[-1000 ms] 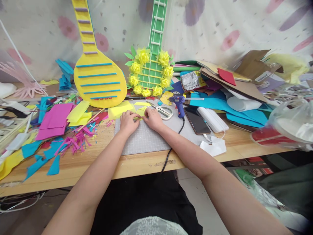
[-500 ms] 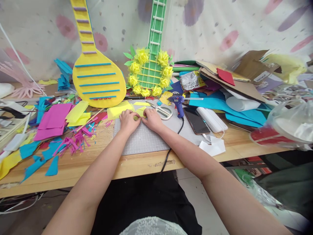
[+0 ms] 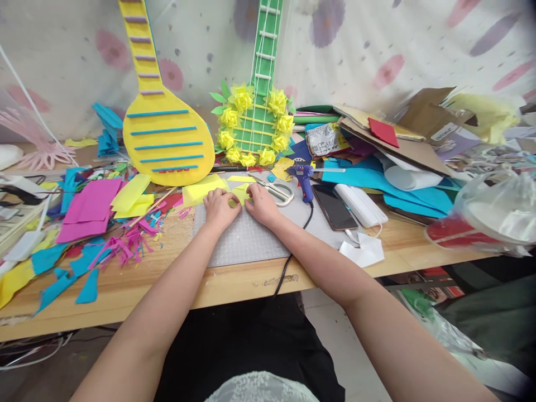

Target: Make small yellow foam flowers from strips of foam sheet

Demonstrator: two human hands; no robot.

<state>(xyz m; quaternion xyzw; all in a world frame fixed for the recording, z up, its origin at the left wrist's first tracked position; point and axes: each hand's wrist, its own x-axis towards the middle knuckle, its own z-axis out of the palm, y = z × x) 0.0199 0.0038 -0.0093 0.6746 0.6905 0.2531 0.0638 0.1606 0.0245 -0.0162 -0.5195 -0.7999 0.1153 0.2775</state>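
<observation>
Over the grey gridded cutting mat, my left hand is curled, thumb and forefinger forming a loop with yellow showing through it. My right hand is close beside it with bent fingers. Between the two, they pinch a small piece of yellow crepe paper, partly hidden by the fingers. A larger yellow sheet lies just behind my left hand. White-handled scissors rest beyond my right hand, with their blades pointing left.
A blue glue gun, a phone and a white power strip-like block lie right. Behind stand a yellow paper guitar and a green one with yellow flowers. Magenta paper and scraps cover the left; a lidded bucket is far right.
A small gap has opened between the fingertips of my two hands, which touched before. The whole view has shifted slightly; the things on the table look unchanged.
</observation>
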